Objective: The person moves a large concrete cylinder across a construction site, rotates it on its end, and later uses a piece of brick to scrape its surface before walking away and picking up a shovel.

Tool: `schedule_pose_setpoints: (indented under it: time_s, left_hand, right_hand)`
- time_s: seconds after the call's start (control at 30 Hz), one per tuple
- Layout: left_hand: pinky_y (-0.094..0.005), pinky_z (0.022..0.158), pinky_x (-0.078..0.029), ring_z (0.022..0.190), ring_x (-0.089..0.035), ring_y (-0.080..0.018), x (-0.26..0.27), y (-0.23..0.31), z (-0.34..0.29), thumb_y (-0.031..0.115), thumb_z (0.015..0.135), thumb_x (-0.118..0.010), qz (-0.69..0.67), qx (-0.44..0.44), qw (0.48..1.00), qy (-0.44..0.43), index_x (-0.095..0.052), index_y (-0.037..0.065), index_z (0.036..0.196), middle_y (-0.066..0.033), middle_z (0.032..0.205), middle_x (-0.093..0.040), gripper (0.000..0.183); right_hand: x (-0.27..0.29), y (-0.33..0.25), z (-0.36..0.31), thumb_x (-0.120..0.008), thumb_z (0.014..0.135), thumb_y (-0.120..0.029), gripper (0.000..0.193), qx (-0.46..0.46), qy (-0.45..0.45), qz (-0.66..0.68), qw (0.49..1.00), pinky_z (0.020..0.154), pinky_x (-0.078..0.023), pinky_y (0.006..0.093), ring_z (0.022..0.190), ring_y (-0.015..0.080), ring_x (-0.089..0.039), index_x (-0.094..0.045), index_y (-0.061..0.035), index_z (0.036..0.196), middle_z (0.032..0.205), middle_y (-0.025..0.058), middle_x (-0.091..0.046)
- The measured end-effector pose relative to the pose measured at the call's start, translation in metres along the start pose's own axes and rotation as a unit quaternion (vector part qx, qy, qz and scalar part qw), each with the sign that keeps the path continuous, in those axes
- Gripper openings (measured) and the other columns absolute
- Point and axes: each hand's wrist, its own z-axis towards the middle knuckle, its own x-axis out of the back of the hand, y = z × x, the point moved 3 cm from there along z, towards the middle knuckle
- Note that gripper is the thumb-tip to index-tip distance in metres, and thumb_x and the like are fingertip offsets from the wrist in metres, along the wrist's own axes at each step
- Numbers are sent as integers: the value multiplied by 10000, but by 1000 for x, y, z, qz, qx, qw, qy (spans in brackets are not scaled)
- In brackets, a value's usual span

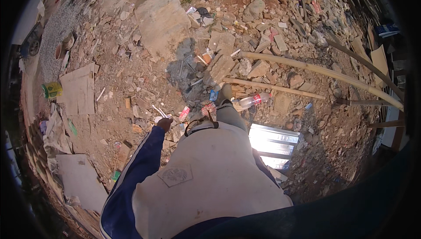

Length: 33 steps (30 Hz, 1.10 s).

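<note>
My left hand, at the end of a blue sleeve with a white stripe, hangs low in front of me on the left. Its fingers look closed around thin white sticks that poke out past it toward the upper left; their other ends are hidden by the hand. Rubble and a small red-and-white packet lie beyond it. My right hand does not show; a dark, blurred shape fills the lower right. My shoe stands on the rubble near a plastic bottle with a red label.
Two long poles slant across the right side. A shiny ribbed metal sheet lies to my right. Flat boards and a green-and-yellow bucket are at the left. Broken concrete and stones cover the uneven ground ahead.
</note>
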Motion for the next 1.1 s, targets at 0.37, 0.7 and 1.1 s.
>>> schedule_pose_setpoints:
  time_s: [0.37, 0.7, 1.1]
  left_hand:
    - [-284, 623, -457, 669, -553, -136, 133, 62, 48, 322, 838, -571, -594, 300, 711, 225, -557, -20, 1102, -92, 845, -617, 432]
    - [-423, 699, -463, 804, -595, -328, 58, 10, 28, 232, 870, -453, -188, 259, 940, 118, -593, 52, 912, -168, 842, -613, 232]
    - [-411, 823, -437, 931, -582, -315, 162, -240, 102, 336, 864, -452, -374, 304, 873, 67, -595, 76, 1056, -194, 975, -605, 353]
  right_hand:
    - [424, -96, 192, -592, 791, -327, 268, 103, 143, -413, 894, 745, -509, 399, 820, 237, -632, -605, -139, 982, 900, 17, -647]
    - [468, -351, 175, -564, 818, -250, 217, 175, 93, 450, 871, 519, -447, 353, 624, 189, -564, -575, -83, 955, 740, 74, -601]
    - [316, -441, 186, -535, 846, -225, 251, 92, -49, -203, 974, 449, -477, 401, 624, 272, -608, -490, -87, 1051, 825, 131, -604]
